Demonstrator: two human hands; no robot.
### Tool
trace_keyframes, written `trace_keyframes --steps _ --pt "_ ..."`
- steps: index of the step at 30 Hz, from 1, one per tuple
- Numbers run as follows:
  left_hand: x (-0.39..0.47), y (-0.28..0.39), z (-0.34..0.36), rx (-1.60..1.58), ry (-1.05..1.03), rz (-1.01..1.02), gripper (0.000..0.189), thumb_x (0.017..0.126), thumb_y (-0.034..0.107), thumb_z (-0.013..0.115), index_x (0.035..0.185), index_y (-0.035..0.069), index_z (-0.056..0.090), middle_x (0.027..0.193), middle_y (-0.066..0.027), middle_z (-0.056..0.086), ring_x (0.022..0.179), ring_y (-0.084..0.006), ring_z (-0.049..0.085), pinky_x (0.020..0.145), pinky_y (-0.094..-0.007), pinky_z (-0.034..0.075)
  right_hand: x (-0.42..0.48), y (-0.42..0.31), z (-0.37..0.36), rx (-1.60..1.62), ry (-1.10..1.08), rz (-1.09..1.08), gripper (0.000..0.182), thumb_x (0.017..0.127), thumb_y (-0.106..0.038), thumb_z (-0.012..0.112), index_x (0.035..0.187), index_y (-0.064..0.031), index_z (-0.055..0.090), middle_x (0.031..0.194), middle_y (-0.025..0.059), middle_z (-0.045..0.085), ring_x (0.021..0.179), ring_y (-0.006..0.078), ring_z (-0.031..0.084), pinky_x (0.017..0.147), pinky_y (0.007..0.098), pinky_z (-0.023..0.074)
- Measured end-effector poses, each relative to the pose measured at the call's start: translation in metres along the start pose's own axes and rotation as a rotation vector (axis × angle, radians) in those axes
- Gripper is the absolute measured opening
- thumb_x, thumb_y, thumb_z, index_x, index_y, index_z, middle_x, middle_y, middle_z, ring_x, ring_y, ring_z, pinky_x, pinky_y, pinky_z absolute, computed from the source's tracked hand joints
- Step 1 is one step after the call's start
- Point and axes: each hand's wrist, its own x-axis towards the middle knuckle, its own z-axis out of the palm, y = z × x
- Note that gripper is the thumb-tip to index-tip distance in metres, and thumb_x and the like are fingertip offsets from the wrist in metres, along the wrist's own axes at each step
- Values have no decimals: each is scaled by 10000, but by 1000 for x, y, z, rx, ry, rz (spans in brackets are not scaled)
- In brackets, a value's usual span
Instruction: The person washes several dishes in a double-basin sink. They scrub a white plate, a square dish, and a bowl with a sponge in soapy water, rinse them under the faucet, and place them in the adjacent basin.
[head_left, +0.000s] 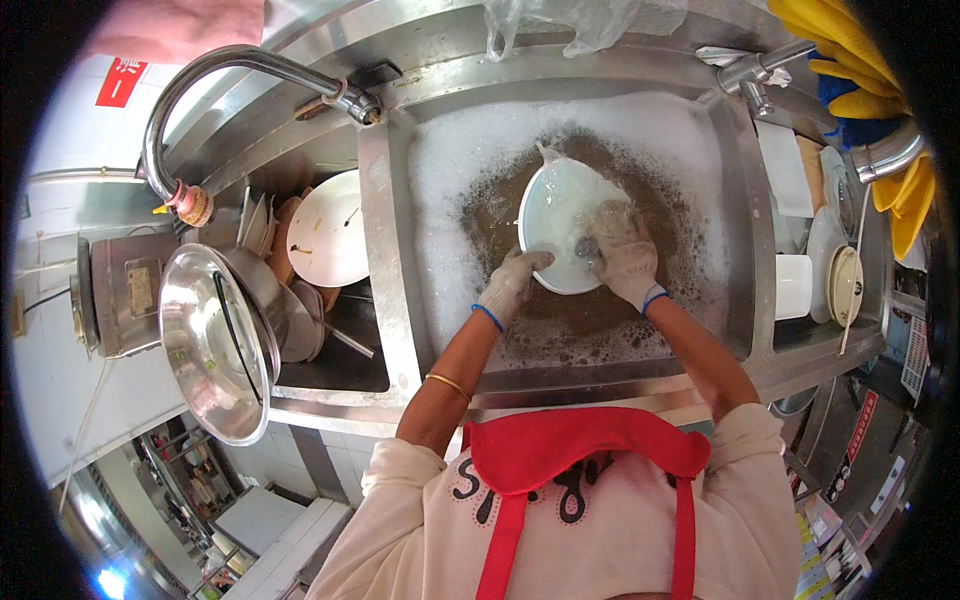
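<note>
Both my hands wear pale knitted gloves with blue cuffs. My left hand (517, 281) grips the lower left rim of a white dish (562, 195), its thumb over the edge. The dish is tilted, with cloudy water on its inner face, over the middle basin of sudsy brown water (487, 217). Inside the dish, my right hand (622, 251) is closed around a dark scrubbing pad (587, 247), partly hidden by the fingers and blurred. A small clear, wet piece (550, 153) sticks out at the dish's top edge; what it is, I cannot tell.
In the left basin are a soiled white plate (330, 229) and stacked dishes, with a large steel bowl (217, 345) at its outer edge. A curved faucet (247, 56) rises at upper left. The right basin holds white dishes (793, 286). Yellow gloves (862, 67) hang at upper right.
</note>
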Motion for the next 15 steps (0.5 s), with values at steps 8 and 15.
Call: trace_keyframes --steps 8,15 --pt "20 -23 -11 -127 -154 4 303 725 -29 621 1016 -79 553 950 -138 630 887 -235 608 831 -321 487 51 -26 -32 -46 -126 183 749 857 -555 406 1463 -170 191 1524 151 94 1403 339 58 1130 481 9" --pt "17 -17 -23 -5 -413 99 186 703 -44 511 875 -49 582 897 -110 607 849 -195 570 800 -318 466 48 -50 -1 184 33 -408 648 927 -468 338 1470 -165 158 1533 85 118 1415 253 45 1141 423 -23"
